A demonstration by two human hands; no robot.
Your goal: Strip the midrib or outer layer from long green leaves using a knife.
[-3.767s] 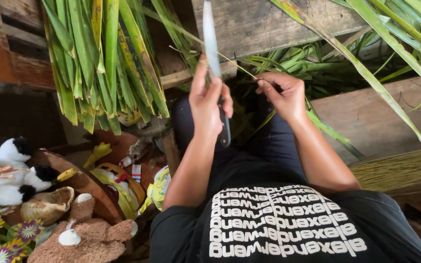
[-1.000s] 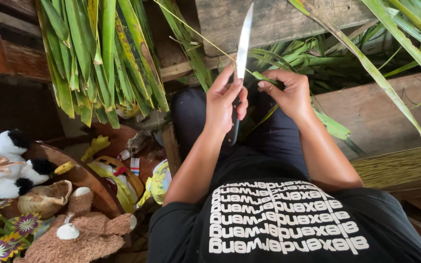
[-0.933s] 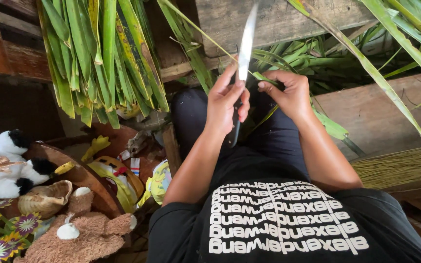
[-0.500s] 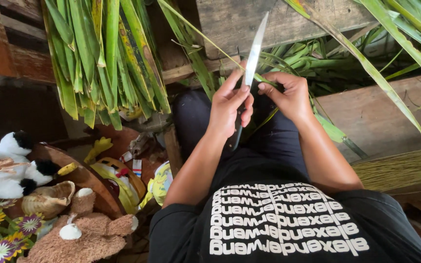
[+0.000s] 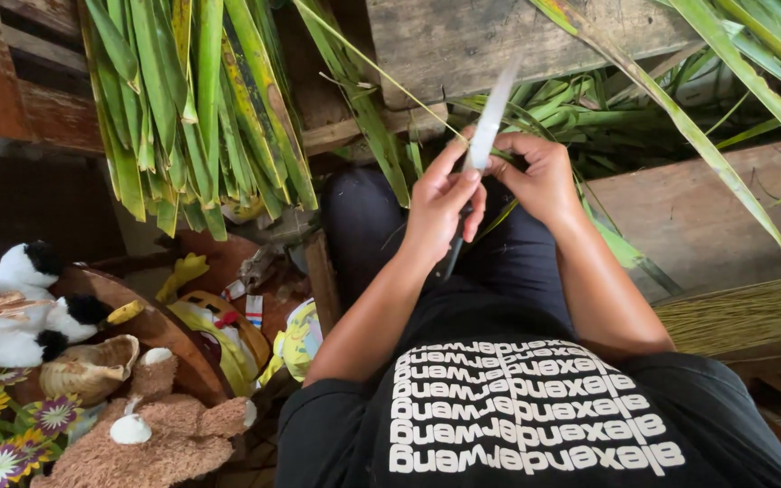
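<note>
A bare metal blade, smooth and pale with a dull sheen, is seen on the knife point(image 5: 490, 122) gripped in the left hand point(image 5: 440, 203); its handle below the grip looks dark and matt. A thin, fibrous green leaf strip point(image 5: 381, 77) is pinched at the blade by the right hand point(image 5: 540, 176). Beyond the grip, rough, weathered grey wood is shown by the plank point(image 5: 463, 41). To its left, waxy, streaked green leaves point(image 5: 187, 108) are hung.

Green palm leaves point(image 5: 192, 117) with yellow streaks; black T-shirt point(image 5: 535, 416) with white lettering; brown teddy bear point(image 5: 146, 434); black-and-white plush toy point(image 5: 20, 298), perhaps a dog.
</note>
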